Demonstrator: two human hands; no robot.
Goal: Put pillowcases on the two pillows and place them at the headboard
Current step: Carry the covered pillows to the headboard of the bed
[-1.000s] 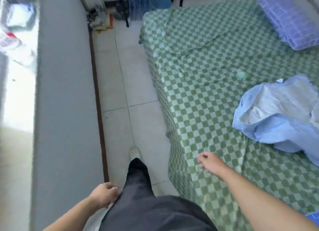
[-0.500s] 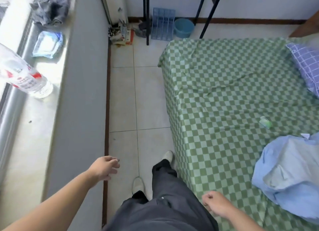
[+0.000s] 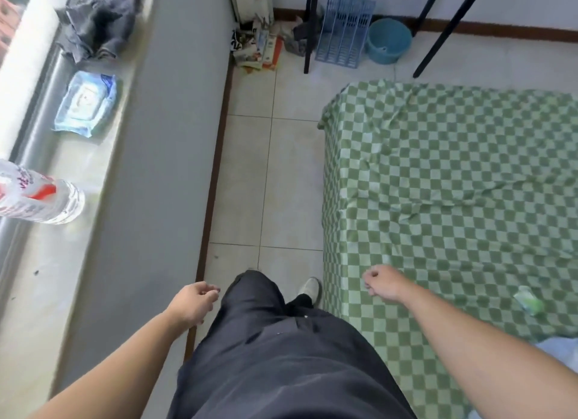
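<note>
The bed (image 3: 453, 174) with a green checked sheet fills the right side. Only a pale blue corner of the pillowcase (image 3: 560, 346) shows at the lower right edge; no pillow is in view. My left hand (image 3: 194, 303) hangs beside my dark trousers over the floor, fingers loosely curled, holding nothing. My right hand (image 3: 381, 282) hovers over the bed's near edge, fingers curled in, empty.
A small green and white wrapper (image 3: 528, 303) lies on the sheet. On the windowsill at left are a plastic bottle (image 3: 37, 196), a wipes pack (image 3: 86, 102) and a grey cloth (image 3: 93, 27). Ahead stand a blue rack (image 3: 344, 30), a blue basin (image 3: 387, 41) and black table legs (image 3: 308, 27).
The view has swung left and down, away from the pillows and pillowcase. I have stepped along the aisle; my right hand rose over the bed edge, my left dropped beside my leg.
</note>
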